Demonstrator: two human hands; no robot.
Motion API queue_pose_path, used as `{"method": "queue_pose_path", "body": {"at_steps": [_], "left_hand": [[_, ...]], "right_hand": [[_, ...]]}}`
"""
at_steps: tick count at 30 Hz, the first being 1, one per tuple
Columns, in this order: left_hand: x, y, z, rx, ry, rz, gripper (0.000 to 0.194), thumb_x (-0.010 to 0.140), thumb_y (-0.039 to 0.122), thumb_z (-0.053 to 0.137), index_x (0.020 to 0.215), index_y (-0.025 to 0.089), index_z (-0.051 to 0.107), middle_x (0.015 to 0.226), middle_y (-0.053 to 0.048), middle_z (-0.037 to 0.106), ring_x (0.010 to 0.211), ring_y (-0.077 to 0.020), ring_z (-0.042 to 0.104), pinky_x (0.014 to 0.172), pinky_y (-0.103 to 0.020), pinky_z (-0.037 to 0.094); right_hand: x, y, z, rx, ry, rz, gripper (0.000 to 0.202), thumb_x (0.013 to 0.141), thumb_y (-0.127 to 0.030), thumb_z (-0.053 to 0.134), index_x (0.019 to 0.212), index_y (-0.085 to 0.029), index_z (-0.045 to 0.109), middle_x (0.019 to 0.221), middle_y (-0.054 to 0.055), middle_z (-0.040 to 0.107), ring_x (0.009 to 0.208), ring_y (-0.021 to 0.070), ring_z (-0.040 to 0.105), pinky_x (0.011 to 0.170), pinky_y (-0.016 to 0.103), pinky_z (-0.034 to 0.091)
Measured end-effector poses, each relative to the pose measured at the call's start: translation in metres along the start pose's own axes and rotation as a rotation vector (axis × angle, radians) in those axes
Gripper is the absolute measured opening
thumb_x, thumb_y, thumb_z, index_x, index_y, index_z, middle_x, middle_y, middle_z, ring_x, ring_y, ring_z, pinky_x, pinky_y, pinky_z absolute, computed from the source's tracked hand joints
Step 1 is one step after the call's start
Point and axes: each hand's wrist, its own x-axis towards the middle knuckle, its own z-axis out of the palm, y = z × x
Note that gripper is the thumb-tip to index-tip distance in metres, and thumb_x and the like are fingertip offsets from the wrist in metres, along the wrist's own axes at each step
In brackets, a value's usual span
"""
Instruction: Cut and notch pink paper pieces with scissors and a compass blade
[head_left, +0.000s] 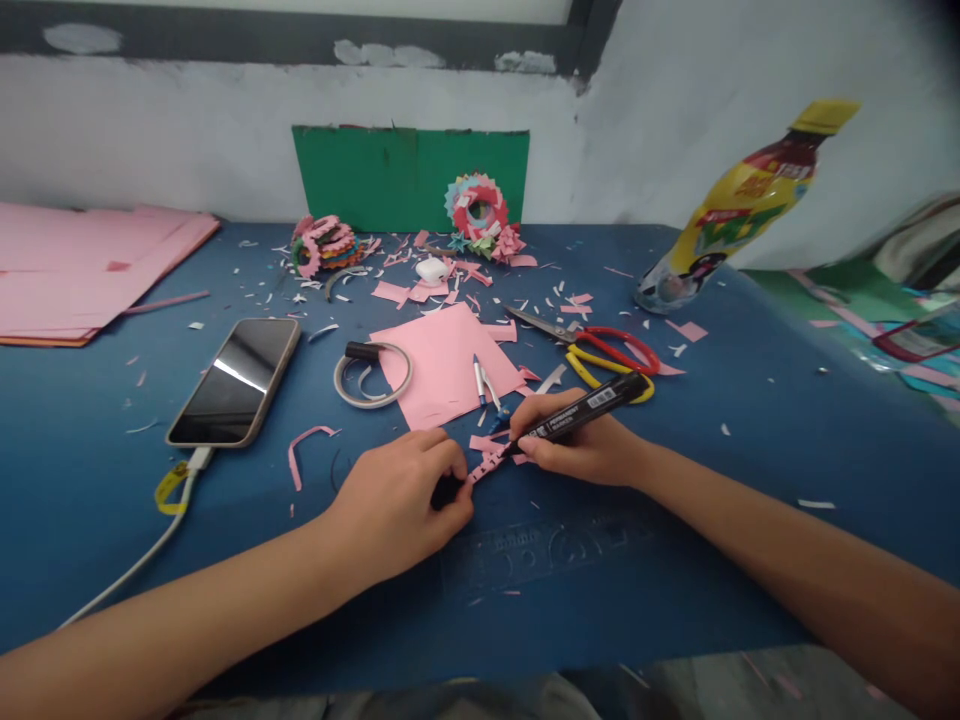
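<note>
Blue worktop, most of the view. Stack of pink sheets at its far left corner. Green board upright at the far edge, by the wall. Bottle, yellow cap, near the far right corner. Left hand, near edge side: fingers curled, thumb and fingertips pinching one end of the pink strip; dark item under the fingers, can't tell what. Right hand: closed round the black marker in a writing grip. Pink square sheet mid-worktop. Phone, cable attached, toward left edge. Scissors, red and yellow handles, right of the sheet. Black marker, tip down at the strip. Grey ring overlaps the sheet's left side. Two paper wreaths before the board. Pink strip, dark marks on it, between the hands, toward the near edge. White case beyond the sheet. Paper scraps scattered around.
</note>
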Motion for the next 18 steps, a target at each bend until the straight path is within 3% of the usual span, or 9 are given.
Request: {"method": "queue_pose_path", "body": {"at_steps": [18], "left_hand": [[-0.0003, 0.0011, -0.0023, 0.012, -0.015, 0.004, 0.009, 0.077, 0.026, 0.048, 0.079, 0.021, 0.054, 0.083, -0.001, 0.060, 0.077, -0.0172, 0.057, 0.062, -0.026, 0.041]], "right_hand": [[0.0009, 0.0054, -0.0062, -0.067, 0.065, -0.043, 0.005, 0.076, -0.020, 0.050, 0.074, -0.016, 0.054, 0.058, -0.003, 0.052, 0.051, 0.0086, 0.046, 0.047, 0.021, 0.037]]}}
